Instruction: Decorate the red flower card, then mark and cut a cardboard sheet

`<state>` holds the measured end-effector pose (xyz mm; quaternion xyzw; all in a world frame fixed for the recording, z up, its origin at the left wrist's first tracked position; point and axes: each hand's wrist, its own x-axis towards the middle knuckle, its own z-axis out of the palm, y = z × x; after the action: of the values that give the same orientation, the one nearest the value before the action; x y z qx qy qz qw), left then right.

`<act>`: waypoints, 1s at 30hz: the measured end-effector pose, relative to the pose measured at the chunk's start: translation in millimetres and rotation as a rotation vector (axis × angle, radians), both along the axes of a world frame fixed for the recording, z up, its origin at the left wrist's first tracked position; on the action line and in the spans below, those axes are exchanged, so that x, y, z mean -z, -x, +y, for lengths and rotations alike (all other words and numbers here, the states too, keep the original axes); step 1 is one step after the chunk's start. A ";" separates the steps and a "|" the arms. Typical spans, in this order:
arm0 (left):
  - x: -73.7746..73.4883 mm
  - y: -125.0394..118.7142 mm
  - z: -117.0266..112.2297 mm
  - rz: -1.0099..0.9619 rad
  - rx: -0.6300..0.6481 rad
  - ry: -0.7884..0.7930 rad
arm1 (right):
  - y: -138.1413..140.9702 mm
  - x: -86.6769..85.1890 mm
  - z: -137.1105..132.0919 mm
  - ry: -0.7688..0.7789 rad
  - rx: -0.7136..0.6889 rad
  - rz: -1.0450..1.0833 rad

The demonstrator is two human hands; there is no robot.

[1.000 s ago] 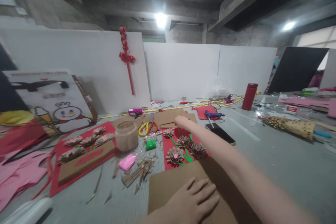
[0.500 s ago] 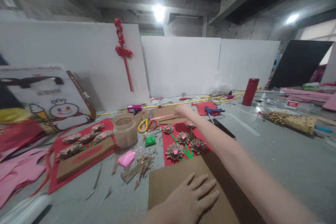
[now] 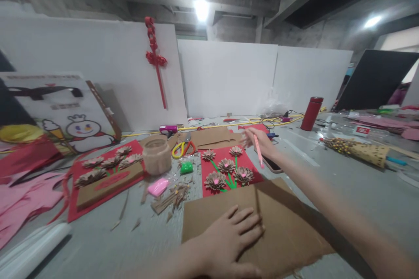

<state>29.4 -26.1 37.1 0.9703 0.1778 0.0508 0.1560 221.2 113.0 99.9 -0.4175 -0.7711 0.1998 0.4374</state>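
Observation:
My left hand lies flat, fingers apart, on a brown cardboard sheet in front of me. My right hand is raised beyond it, closed around a slim pink pen-like stick that points down toward me. Whether it is a pen or another slim tool cannot be made out. Between the hands is a red panel with brown layered paper flowers and green stems. The cardboard meets or covers its near edge. A dark phone-like slab lies below the right wrist.
To the left are scissors, a brown jar, green and pink packets, cardboard scraps and a second flower panel. A red bottle and a wrapped bouquet stand and lie right. A yellow cable runs behind.
My right hand has lifted the pink stick from the cardboard at the back and drawn it right and nearer, turning it. My left hand stays flat on the cardboard sheet.

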 end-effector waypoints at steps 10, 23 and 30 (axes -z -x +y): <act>-1.1 -0.9 0.6 -0.019 -0.005 0.038 | -42.6 70.7 -52.0 0.072 0.518 -0.867; -7.0 -2.3 -7.2 -0.002 -0.013 0.018 | -41.4 89.5 -61.7 -0.120 0.524 -0.811; -10.2 -4.3 -0.3 -0.087 -0.140 -0.119 | -45.5 94.6 -55.6 0.123 0.427 -0.721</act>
<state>33.7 -26.4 47.3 0.9599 0.2351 0.1140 0.1014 266.7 57.4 5.3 -0.6365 -0.7575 -0.0086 0.1453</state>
